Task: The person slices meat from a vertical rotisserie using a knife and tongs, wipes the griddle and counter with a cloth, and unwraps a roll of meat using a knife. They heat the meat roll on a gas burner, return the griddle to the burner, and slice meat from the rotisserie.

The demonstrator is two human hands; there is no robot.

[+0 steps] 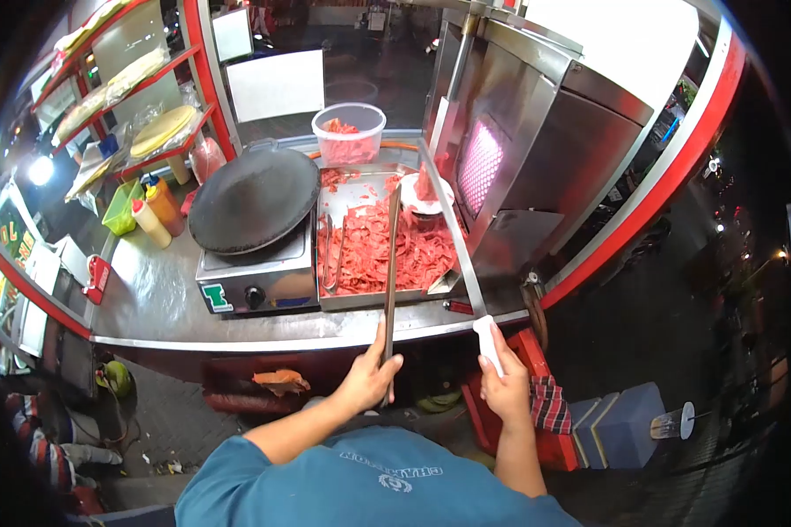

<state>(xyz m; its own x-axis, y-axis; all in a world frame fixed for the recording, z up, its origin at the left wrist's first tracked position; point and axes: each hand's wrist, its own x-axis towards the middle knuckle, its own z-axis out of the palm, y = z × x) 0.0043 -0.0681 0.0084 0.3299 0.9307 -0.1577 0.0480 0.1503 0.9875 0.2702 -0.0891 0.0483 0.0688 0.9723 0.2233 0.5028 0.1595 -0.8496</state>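
My left hand (369,379) is closed around a long, narrow metal tool, apparently tongs (392,272), pointing away from me over the meat tray. In my right hand (505,386) is a long knife (462,250), gripped by its white handle. Its blade slants up and left, passing in front of the vertical grill (481,167). A small mass of meat (425,186) stands on a round white plate beside the glowing burner. Below the two tools, a metal tray (360,303) holds a heap of thin reddish meat slices (369,250). Another pair of tongs (335,255) lies at the tray's left side.
Left of the tray, a black round griddle (255,200) tops a stove (259,290). Behind is a plastic tub (350,145) with meat. Sauce bottles (152,224) and a green basket (123,211) stand left, below shelves of flatbread (163,132). A red post (650,167) borders the right.
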